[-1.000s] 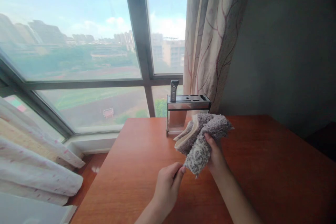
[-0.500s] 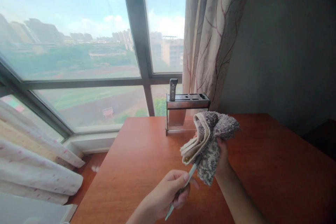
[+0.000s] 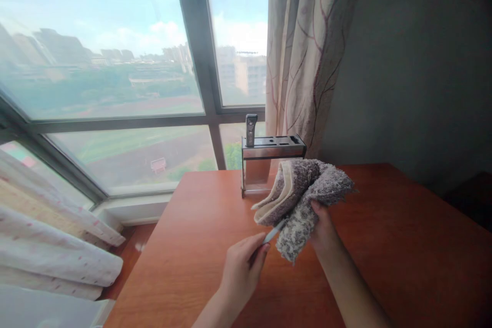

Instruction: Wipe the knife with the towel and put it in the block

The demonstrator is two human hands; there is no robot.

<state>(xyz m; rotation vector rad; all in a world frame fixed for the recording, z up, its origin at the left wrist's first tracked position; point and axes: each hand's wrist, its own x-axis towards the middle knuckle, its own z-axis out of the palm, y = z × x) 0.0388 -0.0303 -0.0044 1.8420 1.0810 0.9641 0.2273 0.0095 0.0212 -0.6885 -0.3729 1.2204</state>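
My right hand [image 3: 322, 229] grips a folded grey fluffy cloth [image 3: 303, 195] with a cream inner side, held above the wooden table [image 3: 200, 246]. My left hand [image 3: 242, 271] pinches the handle end of a thin metal utensil [image 3: 272, 234]. Its other end is tucked between the folds of the cloth and hidden there. Just behind the cloth stands a metal knife holder [image 3: 271, 161] with one dark handle [image 3: 250, 129] sticking out of a slot at its left.
A patterned curtain [image 3: 307, 56] hangs behind the holder, beside a large window [image 3: 115, 61]. White bedding [image 3: 49, 251] lies at the lower left past the table's left edge. A grey wall [image 3: 415, 72] rises at the right.
My left hand drew the utensil out of the cloth toward me, then pushed it back in. The cloth tipped up and came back down a little.
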